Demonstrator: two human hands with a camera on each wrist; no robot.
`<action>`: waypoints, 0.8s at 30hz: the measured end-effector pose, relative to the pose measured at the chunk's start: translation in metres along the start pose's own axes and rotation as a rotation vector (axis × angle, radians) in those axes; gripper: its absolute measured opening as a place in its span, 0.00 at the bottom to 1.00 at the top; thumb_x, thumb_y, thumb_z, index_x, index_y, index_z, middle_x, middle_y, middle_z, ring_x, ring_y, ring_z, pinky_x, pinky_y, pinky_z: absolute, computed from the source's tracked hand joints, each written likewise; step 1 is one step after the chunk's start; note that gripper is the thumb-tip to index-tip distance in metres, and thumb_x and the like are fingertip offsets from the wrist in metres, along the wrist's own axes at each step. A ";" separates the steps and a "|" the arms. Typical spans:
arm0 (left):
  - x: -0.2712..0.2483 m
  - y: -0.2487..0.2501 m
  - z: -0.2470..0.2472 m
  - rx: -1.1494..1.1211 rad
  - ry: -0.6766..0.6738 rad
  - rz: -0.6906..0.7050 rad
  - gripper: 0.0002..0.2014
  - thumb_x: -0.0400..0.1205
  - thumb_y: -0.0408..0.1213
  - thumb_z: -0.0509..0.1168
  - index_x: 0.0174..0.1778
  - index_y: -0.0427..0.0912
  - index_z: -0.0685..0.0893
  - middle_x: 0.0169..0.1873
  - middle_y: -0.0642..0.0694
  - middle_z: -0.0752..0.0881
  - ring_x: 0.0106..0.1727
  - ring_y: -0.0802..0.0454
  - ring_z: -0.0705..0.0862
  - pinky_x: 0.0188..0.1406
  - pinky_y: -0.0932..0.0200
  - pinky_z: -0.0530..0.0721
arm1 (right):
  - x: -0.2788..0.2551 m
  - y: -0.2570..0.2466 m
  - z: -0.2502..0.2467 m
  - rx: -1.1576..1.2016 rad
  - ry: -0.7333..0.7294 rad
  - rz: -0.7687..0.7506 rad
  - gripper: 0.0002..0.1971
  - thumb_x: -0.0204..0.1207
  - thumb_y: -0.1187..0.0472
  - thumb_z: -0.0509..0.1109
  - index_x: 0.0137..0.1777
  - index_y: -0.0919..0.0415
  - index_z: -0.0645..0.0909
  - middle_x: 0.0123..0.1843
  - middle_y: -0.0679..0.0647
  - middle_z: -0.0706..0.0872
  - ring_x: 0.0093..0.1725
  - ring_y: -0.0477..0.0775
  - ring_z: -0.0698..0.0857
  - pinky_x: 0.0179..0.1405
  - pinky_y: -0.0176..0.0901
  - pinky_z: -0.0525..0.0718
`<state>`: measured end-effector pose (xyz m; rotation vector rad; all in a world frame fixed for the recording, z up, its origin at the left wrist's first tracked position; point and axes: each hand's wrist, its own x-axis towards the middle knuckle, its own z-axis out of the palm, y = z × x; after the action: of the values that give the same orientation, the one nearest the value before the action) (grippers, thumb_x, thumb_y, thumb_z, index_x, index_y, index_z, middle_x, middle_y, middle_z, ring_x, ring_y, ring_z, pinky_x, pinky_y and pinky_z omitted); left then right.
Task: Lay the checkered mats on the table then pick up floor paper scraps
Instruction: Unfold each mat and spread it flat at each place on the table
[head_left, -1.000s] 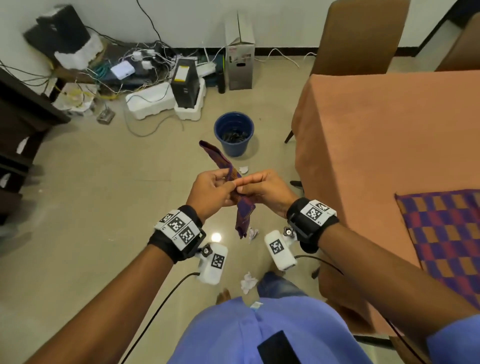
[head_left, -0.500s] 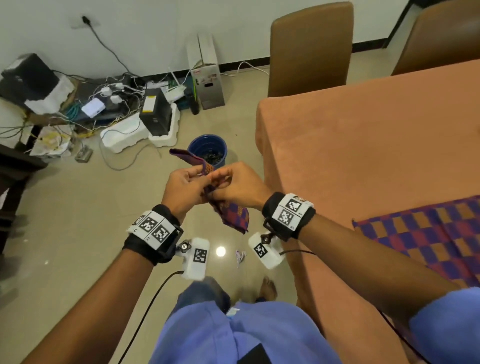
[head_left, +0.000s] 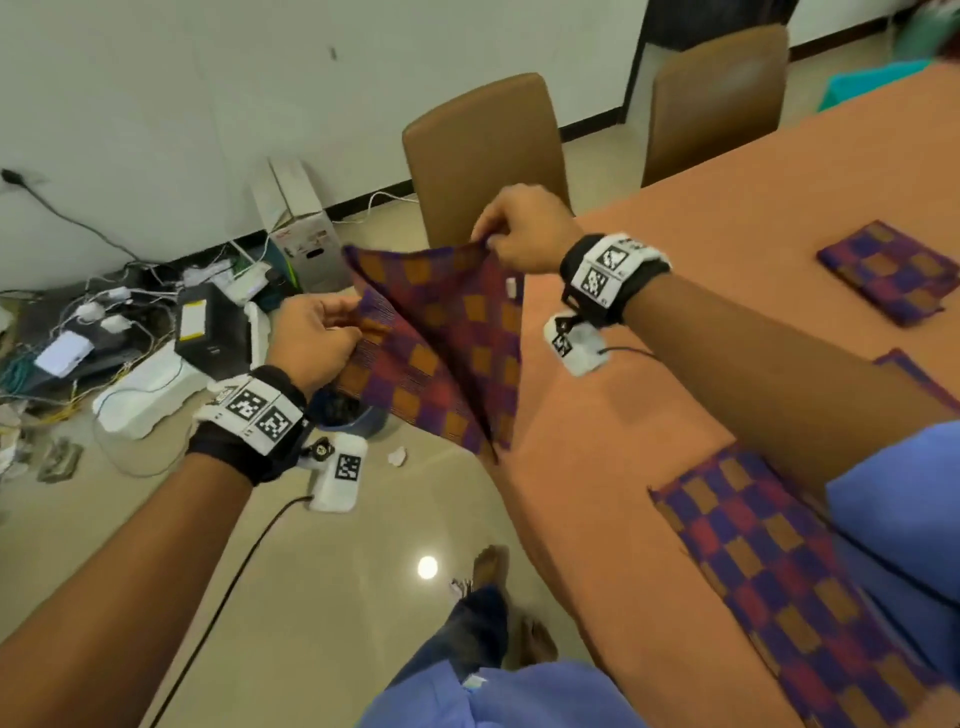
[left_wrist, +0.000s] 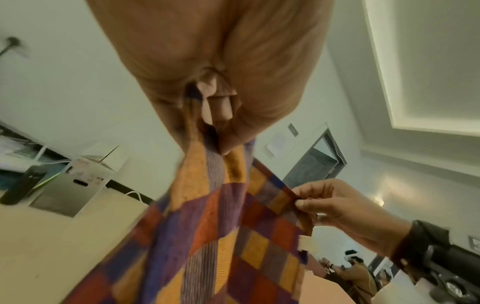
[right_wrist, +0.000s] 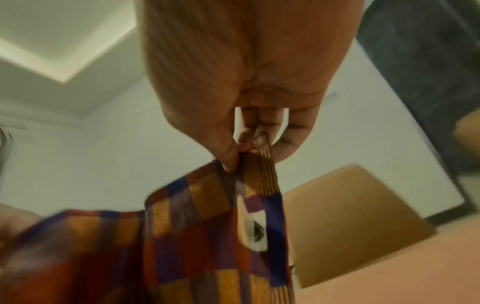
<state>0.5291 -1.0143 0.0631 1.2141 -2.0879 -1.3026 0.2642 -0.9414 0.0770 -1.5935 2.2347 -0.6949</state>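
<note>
A purple, red and orange checkered mat (head_left: 441, 343) hangs spread in the air beside the table's left corner. My left hand (head_left: 317, 338) pinches its left edge (left_wrist: 207, 164). My right hand (head_left: 524, 234) pinches its upper right corner (right_wrist: 257, 164), higher and farther away. One mat (head_left: 779, 566) lies flat on the orange tablecloth (head_left: 675, 312) near me. A folded mat (head_left: 883, 270) rests farther right. White paper scraps (head_left: 397, 456) lie on the floor by the table, one (head_left: 460, 587) near my foot.
A blue bin (head_left: 358, 415) stands on the floor under the hanging mat. Two brown chairs (head_left: 483, 156) are at the table's far side. Boxes, foam pieces and tangled cables (head_left: 130, 332) crowd the floor along the wall at left.
The bunched mat has been pulled open between my hands. My right hand rose and moved right toward the table; the view turned toward the table.
</note>
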 end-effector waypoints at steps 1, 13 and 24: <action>0.019 0.007 -0.005 0.067 0.041 0.035 0.30 0.74 0.18 0.61 0.31 0.64 0.90 0.26 0.68 0.88 0.35 0.61 0.88 0.39 0.61 0.89 | 0.013 0.013 -0.022 -0.074 0.066 0.028 0.15 0.69 0.65 0.66 0.48 0.49 0.91 0.52 0.50 0.91 0.55 0.56 0.88 0.53 0.42 0.83; 0.112 0.084 0.030 0.253 0.142 0.482 0.15 0.79 0.29 0.62 0.56 0.45 0.90 0.45 0.54 0.87 0.47 0.57 0.84 0.49 0.73 0.77 | 0.038 0.132 -0.163 -0.248 0.631 0.318 0.13 0.81 0.59 0.60 0.56 0.50 0.86 0.59 0.58 0.84 0.58 0.61 0.83 0.50 0.46 0.76; 0.038 -0.036 0.201 0.515 -0.598 0.349 0.15 0.78 0.28 0.62 0.55 0.43 0.90 0.54 0.46 0.91 0.58 0.44 0.86 0.61 0.53 0.81 | -0.126 0.279 -0.027 -0.122 0.165 0.834 0.17 0.77 0.65 0.64 0.59 0.52 0.90 0.57 0.60 0.91 0.54 0.66 0.87 0.50 0.47 0.81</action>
<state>0.3846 -0.9476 -0.0705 0.5986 -3.0333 -1.0788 0.0713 -0.7436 -0.0570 -0.5195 2.7699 -0.4509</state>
